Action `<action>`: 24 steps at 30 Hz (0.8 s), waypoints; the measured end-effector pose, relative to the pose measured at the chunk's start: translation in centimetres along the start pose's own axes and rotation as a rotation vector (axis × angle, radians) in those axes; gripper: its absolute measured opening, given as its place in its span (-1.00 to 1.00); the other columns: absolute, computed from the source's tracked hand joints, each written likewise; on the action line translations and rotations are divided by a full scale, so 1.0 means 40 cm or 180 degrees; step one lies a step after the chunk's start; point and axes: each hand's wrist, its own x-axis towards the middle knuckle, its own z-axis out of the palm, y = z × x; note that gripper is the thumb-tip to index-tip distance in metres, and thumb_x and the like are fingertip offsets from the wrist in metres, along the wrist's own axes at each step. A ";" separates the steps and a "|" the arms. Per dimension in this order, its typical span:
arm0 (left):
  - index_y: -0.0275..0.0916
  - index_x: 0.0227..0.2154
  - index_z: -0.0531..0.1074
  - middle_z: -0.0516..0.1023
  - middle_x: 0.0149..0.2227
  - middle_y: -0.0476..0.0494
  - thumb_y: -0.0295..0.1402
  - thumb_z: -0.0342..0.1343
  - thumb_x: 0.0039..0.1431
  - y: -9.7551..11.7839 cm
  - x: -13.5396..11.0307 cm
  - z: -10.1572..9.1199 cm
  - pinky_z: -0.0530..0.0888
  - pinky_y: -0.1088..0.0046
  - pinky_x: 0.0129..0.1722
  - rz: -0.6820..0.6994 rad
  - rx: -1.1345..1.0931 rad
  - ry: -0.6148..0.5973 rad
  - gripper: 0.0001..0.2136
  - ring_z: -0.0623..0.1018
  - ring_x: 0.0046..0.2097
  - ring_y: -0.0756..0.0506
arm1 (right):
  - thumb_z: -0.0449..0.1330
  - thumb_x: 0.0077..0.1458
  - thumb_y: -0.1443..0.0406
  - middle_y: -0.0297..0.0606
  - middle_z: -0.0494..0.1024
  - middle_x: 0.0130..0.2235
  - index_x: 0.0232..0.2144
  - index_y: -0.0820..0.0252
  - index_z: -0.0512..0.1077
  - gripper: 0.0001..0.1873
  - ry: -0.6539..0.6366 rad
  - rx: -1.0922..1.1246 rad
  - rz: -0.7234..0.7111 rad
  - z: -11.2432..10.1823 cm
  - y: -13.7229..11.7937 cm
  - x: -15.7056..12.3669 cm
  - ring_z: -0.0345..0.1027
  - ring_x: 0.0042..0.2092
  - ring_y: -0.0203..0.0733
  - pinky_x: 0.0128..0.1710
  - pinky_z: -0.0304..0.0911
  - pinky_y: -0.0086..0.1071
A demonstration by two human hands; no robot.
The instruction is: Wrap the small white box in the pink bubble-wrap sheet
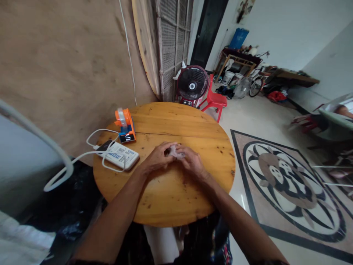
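Both of my hands rest together on the middle of a round wooden table (176,117). My left hand (157,158) and my right hand (193,161) have their fingers curled and pinched on a small pale, crumpled piece (174,151) held between them. What the piece is I cannot make out. To the left of my hands lies a white power bank (121,155) with a white cable (95,138) looped over it, on top of a dark phone. Behind it stands an orange and blue tape dispenser (125,125).
A plywood wall (68,66) stands close behind the table. A red fan (192,85) and a red plastic chair (216,99) stand past the far rim. Cluttered tables and a bicycle fill the back right. A patterned tiled floor (289,184) lies to the right.
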 end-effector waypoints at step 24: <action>-0.32 -0.42 0.50 0.52 -0.43 -0.09 -0.03 0.11 0.12 0.035 0.008 -0.017 0.37 0.50 -0.40 -0.0952 -0.0752 0.0263 -0.62 0.47 -0.39 -0.05 | 0.43 -0.21 0.12 -0.25 0.59 -0.18 -0.19 0.14 0.43 -0.49 -0.0148 0.2549 0.1857 -0.001 0.038 0.072 0.49 -0.20 -0.20 -0.11 0.40 -0.27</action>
